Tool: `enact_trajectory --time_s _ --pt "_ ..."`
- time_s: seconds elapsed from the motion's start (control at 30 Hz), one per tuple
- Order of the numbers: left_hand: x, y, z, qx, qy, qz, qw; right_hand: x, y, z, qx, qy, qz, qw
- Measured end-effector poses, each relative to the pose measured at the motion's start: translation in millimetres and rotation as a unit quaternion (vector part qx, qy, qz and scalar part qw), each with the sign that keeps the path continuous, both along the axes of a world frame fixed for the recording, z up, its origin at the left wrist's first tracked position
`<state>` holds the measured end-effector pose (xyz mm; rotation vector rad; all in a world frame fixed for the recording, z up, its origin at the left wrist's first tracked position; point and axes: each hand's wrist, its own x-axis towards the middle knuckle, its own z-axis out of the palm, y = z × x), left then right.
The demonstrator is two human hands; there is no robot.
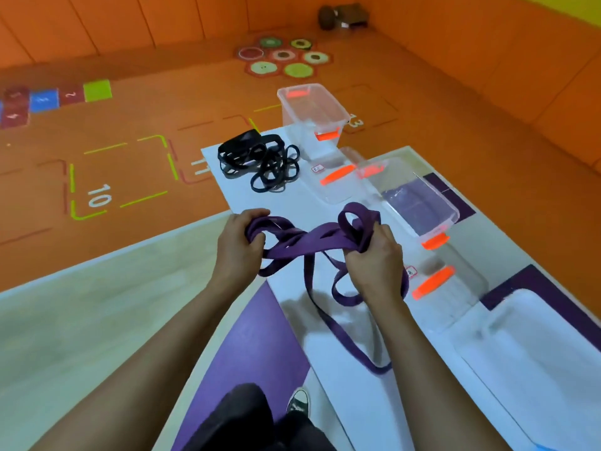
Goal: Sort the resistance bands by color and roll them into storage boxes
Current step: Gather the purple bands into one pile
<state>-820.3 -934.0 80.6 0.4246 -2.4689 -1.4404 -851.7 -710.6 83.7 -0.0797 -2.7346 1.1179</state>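
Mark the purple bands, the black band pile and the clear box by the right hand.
purple bands (310, 245): head view, middle of the twisted stretch.
black band pile (242, 148): head view, dense left part.
clear box (398, 209): head view, its left side wall.

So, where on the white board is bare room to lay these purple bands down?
Bare white board lies beyond the left hand and right hand, up to the black bands; more lies beside the shoe. The right edge is crowded with clear boxes and lids.
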Motion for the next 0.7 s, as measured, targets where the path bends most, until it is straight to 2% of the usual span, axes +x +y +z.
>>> enact_trajectory --time_s 0.13,0.27,0.43,0.57,0.7 --pt "-49 -16 -26 0.036 0.005 0.019 0.999 -47 -16 -3 0.025 -0.018 0.000 1.000" --pt "-114 -23 -39 0.066 0.005 -0.028 0.997 -97 -32 -3 0.023 -0.026 -0.050 0.998" --pt "-180 -46 -52 0.074 -0.008 -0.082 0.994 -133 -48 -14 0.063 -0.051 -0.098 0.992" --pt "-207 -56 -95 0.051 -0.090 -0.169 0.980 -132 -54 -55 0.135 -0.171 -0.119 0.969" --pt "-215 -61 -149 -0.035 -0.178 -0.246 0.952 -123 -58 -109 0.195 -0.307 -0.111 0.925"
